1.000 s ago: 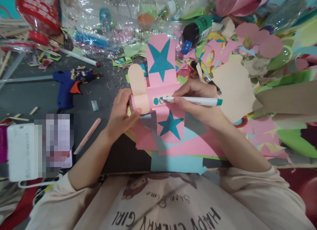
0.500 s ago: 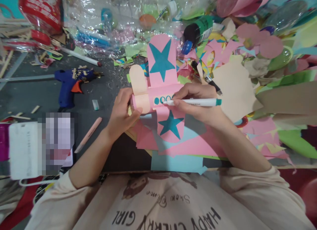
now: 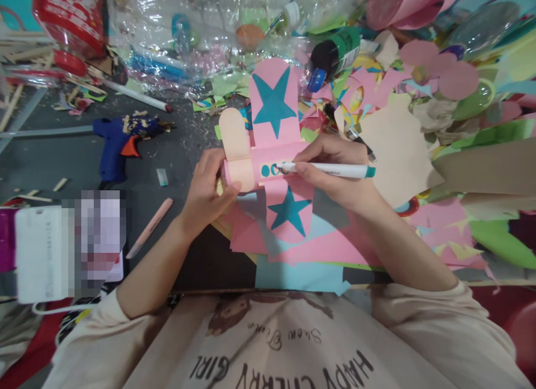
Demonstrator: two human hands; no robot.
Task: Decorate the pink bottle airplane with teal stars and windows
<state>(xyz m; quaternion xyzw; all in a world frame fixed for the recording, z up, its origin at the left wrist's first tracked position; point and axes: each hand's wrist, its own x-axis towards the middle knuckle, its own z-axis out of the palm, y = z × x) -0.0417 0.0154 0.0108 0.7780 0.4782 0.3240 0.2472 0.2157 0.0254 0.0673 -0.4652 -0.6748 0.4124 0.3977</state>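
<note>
Right hand (image 3: 341, 154) grips a marker (image 3: 347, 171), its tip at the second dot (image 3: 273, 171) of a pink paper plane (image 3: 272, 154) that the left hand (image 3: 208, 191) clasps at one end.

Completed: both stars (image 3: 274, 104) solid teal, first dot (image 3: 265, 171) filled. Outstanding, in my judgement: the second dot, pale inside; those beyond are partly covered by marker and right hand, condition not determinable. Glue gun (image 3: 113, 137) lies left of the left hand, dark bottle (image 3: 330, 54) beyond the right, beige sheet (image 3: 397, 154) just right of it. Loose paper (image 3: 322, 249) crowds beneath the plane; no obstruction noted at the tip.
</note>
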